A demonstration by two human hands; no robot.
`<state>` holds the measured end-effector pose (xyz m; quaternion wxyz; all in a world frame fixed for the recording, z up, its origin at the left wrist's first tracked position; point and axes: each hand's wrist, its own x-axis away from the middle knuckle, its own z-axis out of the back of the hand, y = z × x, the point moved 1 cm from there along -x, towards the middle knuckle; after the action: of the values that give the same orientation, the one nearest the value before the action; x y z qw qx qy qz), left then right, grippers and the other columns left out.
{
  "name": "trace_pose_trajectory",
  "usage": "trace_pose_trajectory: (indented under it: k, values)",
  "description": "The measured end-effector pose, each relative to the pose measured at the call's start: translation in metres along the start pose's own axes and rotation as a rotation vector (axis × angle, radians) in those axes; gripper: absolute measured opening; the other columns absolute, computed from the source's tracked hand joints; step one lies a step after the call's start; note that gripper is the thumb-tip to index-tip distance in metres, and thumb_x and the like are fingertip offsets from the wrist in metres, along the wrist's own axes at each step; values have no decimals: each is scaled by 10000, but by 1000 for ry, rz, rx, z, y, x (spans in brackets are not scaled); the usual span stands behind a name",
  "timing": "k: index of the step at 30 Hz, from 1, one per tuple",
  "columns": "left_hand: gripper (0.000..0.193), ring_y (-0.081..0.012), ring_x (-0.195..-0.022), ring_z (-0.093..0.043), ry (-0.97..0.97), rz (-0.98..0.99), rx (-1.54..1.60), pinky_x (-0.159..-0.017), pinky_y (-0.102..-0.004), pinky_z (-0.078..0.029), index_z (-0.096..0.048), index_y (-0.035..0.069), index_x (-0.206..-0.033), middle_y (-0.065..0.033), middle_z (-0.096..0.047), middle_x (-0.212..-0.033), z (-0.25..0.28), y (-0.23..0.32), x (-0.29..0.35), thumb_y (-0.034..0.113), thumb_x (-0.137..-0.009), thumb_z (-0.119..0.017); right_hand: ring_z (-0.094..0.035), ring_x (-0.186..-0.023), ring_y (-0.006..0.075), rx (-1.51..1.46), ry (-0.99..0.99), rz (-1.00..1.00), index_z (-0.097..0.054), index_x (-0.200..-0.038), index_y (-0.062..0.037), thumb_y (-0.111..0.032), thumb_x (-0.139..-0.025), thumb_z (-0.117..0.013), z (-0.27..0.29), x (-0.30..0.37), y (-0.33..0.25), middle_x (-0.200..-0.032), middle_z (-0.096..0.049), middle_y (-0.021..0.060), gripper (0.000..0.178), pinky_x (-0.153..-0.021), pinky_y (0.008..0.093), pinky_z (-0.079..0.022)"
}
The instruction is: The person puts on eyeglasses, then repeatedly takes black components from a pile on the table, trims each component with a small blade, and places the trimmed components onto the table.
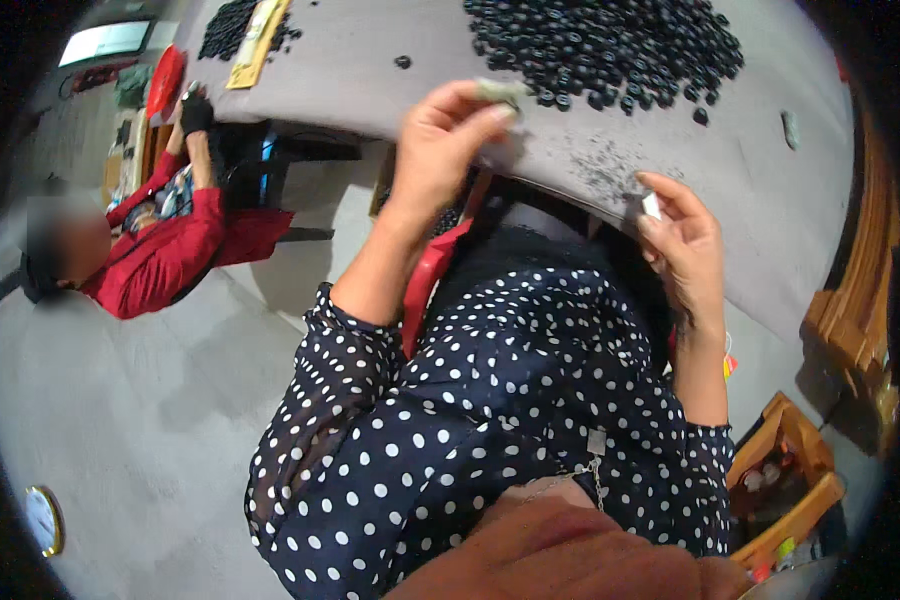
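My left hand (435,150) is raised over the table's near edge, thumb and forefinger pinched together. A pale greenish piece (498,92), blurred, sits at its fingertips; whether it wraps a finger or is held I cannot tell. Something small and dark seems to show beside the thumb tip. My right hand (688,240) is lower and to the right, thumb and forefinger closed on a small white piece (652,206). Fine black crumbs (610,165) are scattered on the table between the hands. Beyond them lies a big heap of small black ring-shaped parts (600,45).
The grey table (350,75) also bears a second black heap (228,28), a yellow strip (257,45) and a pale greenish roll (790,130). A co-worker in red (160,250) sits at the left. Wooden furniture (860,290) and a wooden crate (785,480) stand at the right.
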<state>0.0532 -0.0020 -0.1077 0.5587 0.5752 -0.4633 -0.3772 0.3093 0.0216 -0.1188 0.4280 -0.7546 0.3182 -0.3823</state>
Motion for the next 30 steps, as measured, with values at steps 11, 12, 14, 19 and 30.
trace_pose_trajectory:
  k: [11,12,14,19,30]
  values:
    - [141,-176,-695,-595,440,-495,-845,-657,-280,-492,-678,26,-880,-81,-585,-843,104,-27,-55,79,-751,-699,-498,-641,26,118,83,97,-551,-1151,3,-7,-823,-614,-2,-4,4,-905,-587,7,334,-519,148,-370]
    - [155,-177,-738,-582,407,-470,-746,-678,-293,-491,-663,29,-901,-83,-566,-898,108,-32,-56,91,-761,-692,-498,-641,26,125,90,97,-551,-1151,3,-7,-823,-614,-2,-4,4,-905,-587,7,334,-519,148,-370]
    - [170,-183,-770,-578,466,-522,-796,-695,-290,-485,-650,28,-922,-87,-562,-917,106,-31,-55,87,-766,-684,-494,-639,25,144,86,96,-556,-1145,3,-6,-824,-610,-2,-4,4,-913,-590,7,325,-519,151,-367]
    - [196,-263,-821,-573,394,-646,-832,-715,-334,-475,-622,35,-948,-121,-569,-959,52,-9,-31,50,-754,-651,-489,-636,23,162,97,105,-561,-1140,-1,-6,-826,-606,-4,-3,3,-913,-586,5,317,-518,152,-364]
    - [215,-222,-677,-587,18,-629,-900,-614,-293,-481,-601,12,-915,-103,-595,-841,0,-34,-48,81,-740,-706,-496,-729,19,136,45,79,-554,-1156,7,-13,-828,-612,-1,-1,3,-946,-587,4,333,-598,154,-386]
